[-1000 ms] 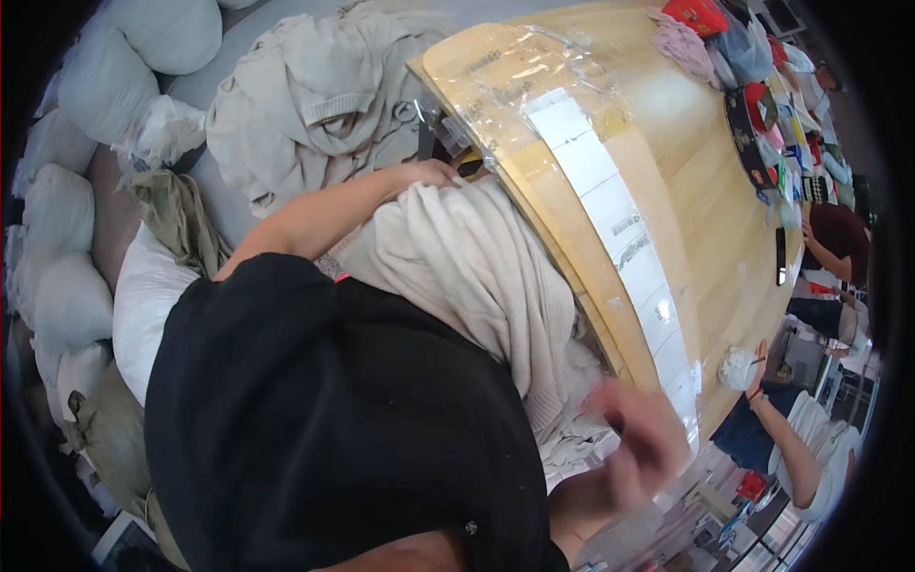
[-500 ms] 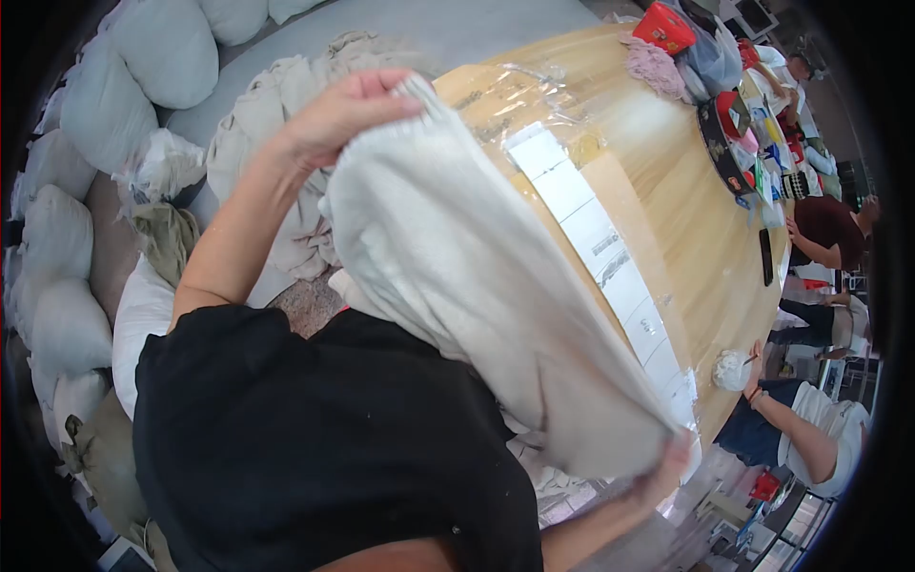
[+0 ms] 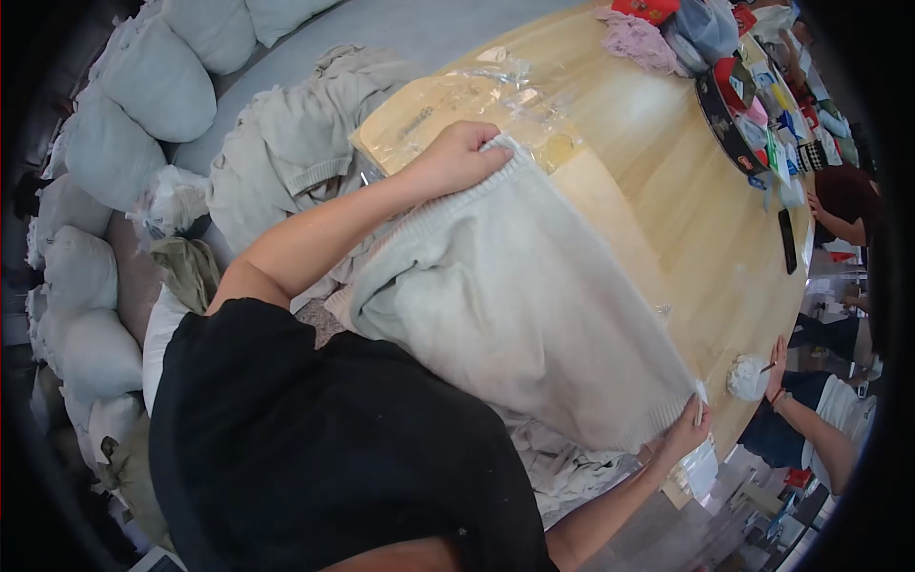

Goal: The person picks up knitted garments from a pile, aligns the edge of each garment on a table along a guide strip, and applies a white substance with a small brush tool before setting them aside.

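Note:
A pale beige knitted garment with ribbed edges is stretched out between my two hands, over the near edge of the table. My left hand is closed on its ribbed upper corner. At the lower right corner, my right hand pinches the other ribbed end. The cloth sags in folds toward my black shirt. Beneath it, part of a brown paper sheet shows on the table, along with clear plastic film.
A heap of similar beige knits lies to the left, near stuffed white sacks. The wooden table bears a dark phone, a box of small items and pink cloth. Another person's hand is near a white bundle.
My left hand has moved right and down with its corner of the garment. The garment now lies flatter between my hands and covers the white printed strip seen earlier.

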{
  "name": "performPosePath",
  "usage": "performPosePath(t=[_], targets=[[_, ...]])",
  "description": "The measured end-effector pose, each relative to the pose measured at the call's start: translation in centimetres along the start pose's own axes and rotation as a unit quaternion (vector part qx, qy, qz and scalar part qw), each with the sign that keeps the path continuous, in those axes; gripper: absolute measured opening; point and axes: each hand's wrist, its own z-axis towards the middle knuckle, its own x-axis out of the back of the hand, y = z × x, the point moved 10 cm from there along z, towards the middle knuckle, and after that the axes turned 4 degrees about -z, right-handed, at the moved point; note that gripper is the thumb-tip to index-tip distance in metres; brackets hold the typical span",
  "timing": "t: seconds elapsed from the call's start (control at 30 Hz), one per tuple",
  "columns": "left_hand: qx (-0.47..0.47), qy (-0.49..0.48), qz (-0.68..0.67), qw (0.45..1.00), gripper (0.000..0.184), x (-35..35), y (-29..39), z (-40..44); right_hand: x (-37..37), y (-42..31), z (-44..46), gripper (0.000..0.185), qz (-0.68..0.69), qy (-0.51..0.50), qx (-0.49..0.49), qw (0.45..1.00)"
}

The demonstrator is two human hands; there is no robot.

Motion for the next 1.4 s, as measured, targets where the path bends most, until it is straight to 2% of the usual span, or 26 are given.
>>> performPosePath(t=[0.07,0.13,0.23,0.47,0.53,0.57,0.63,0.7,0.73,0.77,0.8,0.83,0.9,0.93,1.0,1.03,1.07,1.1,1.17,1.3,1.4], targets=[[-0.001,0.014,0.016,1.0,0.024,-0.1,-0.5,0.6,-1.6,-1.0,-0.7,0.016,0.009,-0.022,-0.042,0.999],[-0.056,0.008,0.167,0.984,0.023,-0.3,-0.1,1.2,-1.8,-2.0,-0.9,0.015,-0.009,-0.025,-0.045,0.999],[-0.102,0.017,0.177,0.979,0.022,-0.3,1.0,1.0,-2.2,-1.8,-0.9,0.015,-0.022,-0.03,-0.05,0.998],[-0.078,0.007,0.172,0.982,0.021,-0.2,1.4,0.5,-2.1,-2.1,-0.8,0.018,-0.03,-0.029,-0.048,0.998],[-0.117,-0.018,0.273,0.955,0.022,-1.5,1.4,0.0,-2.1,-2.7,-0.9,0.019,-0.036,-0.022,-0.045,0.998],[-0.12,-0.032,0.27,0.955,0.022,-2.0,1.4,-0.2,-1.9,-3.1,-1.0,0.022,-0.044,-0.015,-0.04,0.998],[-0.126,-0.029,0.419,0.899,0.018,-2.5,1.6,-0.5,-1.9,-1.5,-0.5,0.022,-0.046,-0.023,-0.054,0.997],[-0.129,-0.034,0.415,0.9,0.016,-2.4,1.8,-0.1,-1.9,-1.1,-1.0,0.023,-0.03,-0.029,-0.11,0.993],[-0.132,-0.031,0.43,0.892,0.016,-2.6,2.0,0.0,-1.3,-1.0,-0.7,0.024,-0.075,-0.034,-0.052,0.995],[-0.114,-0.014,0.414,0.903,0.015,-2.9,3.7,-0.3,-1.4,-0.7,-0.9,0.023,-0.028,-0.061,-0.05,0.997],[-0.223,0.009,0.411,0.884,0.014,-4.1,6.9,-1.3,-1.1,-0.2,-0.8,0.025,0.02,-0.051,-0.018,0.998],[-0.324,0.044,0.4,0.856,0.015,-5.6,9.5,-2.9,-0.8,1.0,-1.0,0.03,0.039,-0.06,-0.027,0.997],[-0.364,-0.132,0.196,0.901,0.02,-14.3,12.5,-6.9,-0.1,-0.2,-2.1,0.034,-0.024,-0.057,-0.091,0.994],[-0.433,-0.218,0.155,0.861,0.019,-19.1,13.1,-9.4,-0.1,0.4,-1.8,0.034,-0.022,-0.056,-0.089,0.994],[-0.46,-0.302,0.108,0.828,0.018,-27.2,12.9,-13.3,0.0,1.8,-1.3,0.036,-0.056,-0.004,-0.067,0.996],[-0.434,-0.367,0.168,0.805,0.028,-31.8,11.8,-14.8,-0.2,1.7,-1.3,0.036,-0.053,-0.004,-0.063,0.997],[-0.455,-0.374,0.235,0.773,0.032,-35.4,11.7,-16.2,0.0,1.7,-1.6,0.035,-0.05,0.004,-0.071,0.996],[-0.456,-0.374,0.235,0.773,0.032,-37.6,11.1,-16.7,0.3,1.8,-1.8,0.035,-0.048,0.013,-0.081,0.995],[-0.509,-0.321,0.295,0.742,0.038,-40.1,10.8,-18.0,0.5,1.2,-2.1,0.035,-0.065,0.014,-0.073,0.995],[-0.518,-0.31,0.334,0.724,0.042,-40.5,9.0,-18.6,0.7,0.9,-2.7,0.033,-0.068,0.005,-0.052,0.996],[-0.526,-0.292,0.32,0.732,0.044,-40.0,9.7,-18.3,0.4,0.5,-2.8,0.03,-0.044,0.011,-0.032,0.998]])
